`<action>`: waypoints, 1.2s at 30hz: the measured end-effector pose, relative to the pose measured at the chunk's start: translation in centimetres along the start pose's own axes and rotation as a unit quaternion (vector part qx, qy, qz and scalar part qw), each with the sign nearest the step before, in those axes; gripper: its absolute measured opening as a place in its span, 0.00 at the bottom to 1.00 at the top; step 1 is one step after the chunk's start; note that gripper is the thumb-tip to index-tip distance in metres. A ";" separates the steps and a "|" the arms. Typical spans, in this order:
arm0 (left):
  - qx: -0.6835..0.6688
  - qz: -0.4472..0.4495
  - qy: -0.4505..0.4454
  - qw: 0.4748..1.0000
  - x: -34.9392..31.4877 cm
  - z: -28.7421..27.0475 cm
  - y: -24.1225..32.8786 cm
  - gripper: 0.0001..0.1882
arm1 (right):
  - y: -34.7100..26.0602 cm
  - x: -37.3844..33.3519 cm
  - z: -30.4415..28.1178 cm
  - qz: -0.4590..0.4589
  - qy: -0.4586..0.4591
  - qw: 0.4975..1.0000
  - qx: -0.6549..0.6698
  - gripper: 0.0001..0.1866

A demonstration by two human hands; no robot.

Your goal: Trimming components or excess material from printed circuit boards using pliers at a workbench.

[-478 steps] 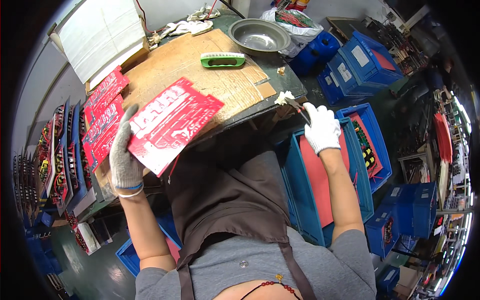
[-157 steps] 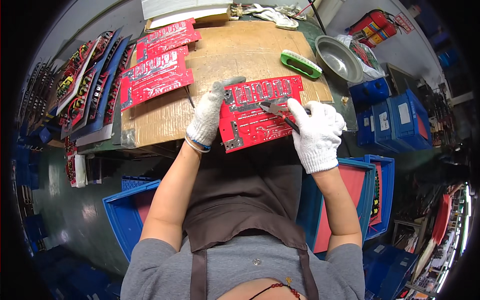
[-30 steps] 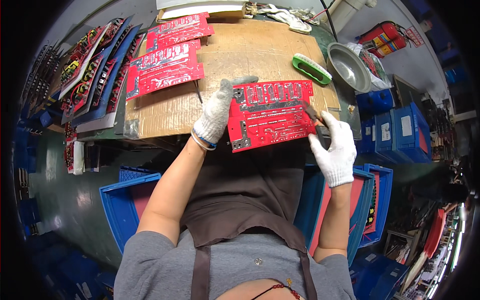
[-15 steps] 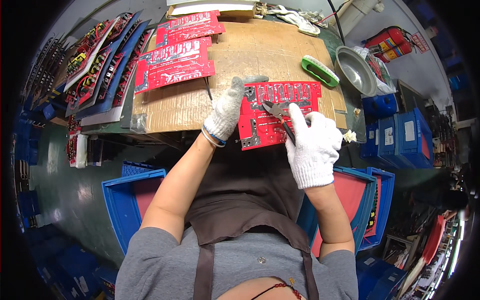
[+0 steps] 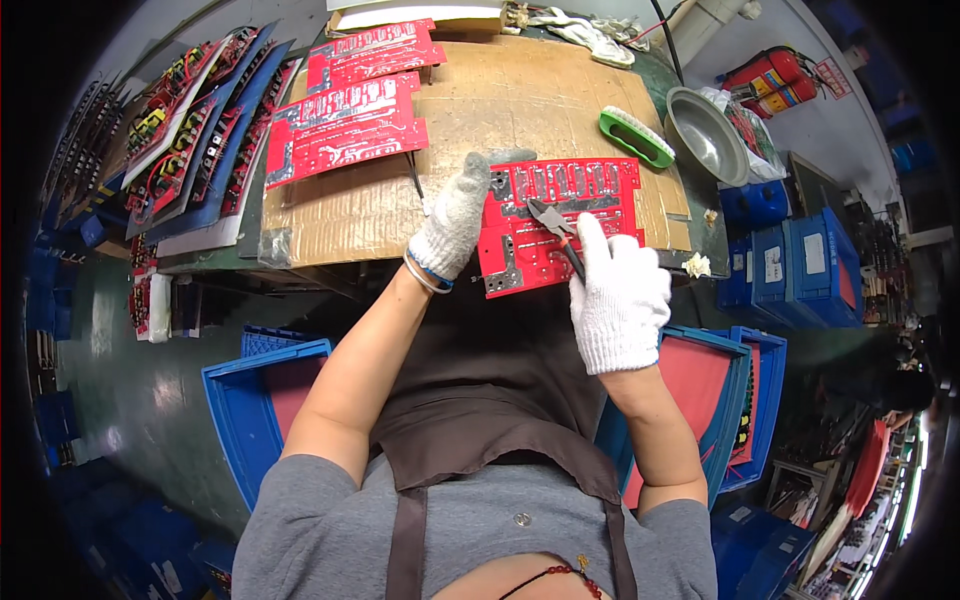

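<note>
While the left hand [image 5: 455, 218] grips the red board's [image 5: 532, 250] left edge, the right hand [image 5: 620, 300] holds pliers [image 5: 554, 223] over it.

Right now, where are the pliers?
In the head view, the pliers are just above and right of centre, in the right hand, their tip over the red board.

Pliers [image 5: 549, 216] over board [image 5: 528, 245]; brush [image 5: 637, 137] behind-right (beside basin [image 5: 708, 137])

Dark green workbench [image 5: 703, 198] with a cardboard sheet [image 5: 510, 100], grey metal bowl [image 5: 708, 135] and white gloves [image 5: 595, 38] on top
</note>
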State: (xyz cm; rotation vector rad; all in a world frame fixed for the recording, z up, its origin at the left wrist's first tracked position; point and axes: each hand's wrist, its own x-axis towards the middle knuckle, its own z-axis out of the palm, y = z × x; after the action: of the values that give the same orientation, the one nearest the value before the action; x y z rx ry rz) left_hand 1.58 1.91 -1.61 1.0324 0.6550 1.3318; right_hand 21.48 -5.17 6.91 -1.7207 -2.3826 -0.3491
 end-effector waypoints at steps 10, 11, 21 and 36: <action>-0.003 -0.015 0.033 0.999 -0.3 -0.3 -0.1 0.46 | 7.6 -3.2 2.4 0.289 0.051 0.882 0.368 0.26; -0.002 -0.012 0.040 0.999 -0.2 -0.2 -0.1 0.46 | 7.9 -3.9 2.5 0.282 0.038 0.886 0.367 0.28; -0.019 -0.046 0.058 0.997 -0.2 0.2 0.5 0.44 | 8.4 -5.3 1.1 0.252 0.020 0.907 0.337 0.31; -0.050 -0.074 0.095 0.991 -0.2 1.0 1.5 0.44 | 10.0 -8.6 0.2 0.120 -0.020 0.979 0.161 0.35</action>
State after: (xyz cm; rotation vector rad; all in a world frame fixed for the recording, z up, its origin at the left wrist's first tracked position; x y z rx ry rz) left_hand 1.76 1.42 0.12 0.7672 0.7827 1.3278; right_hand 33.65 -9.94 5.13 -1.8391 -2.0796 0.1040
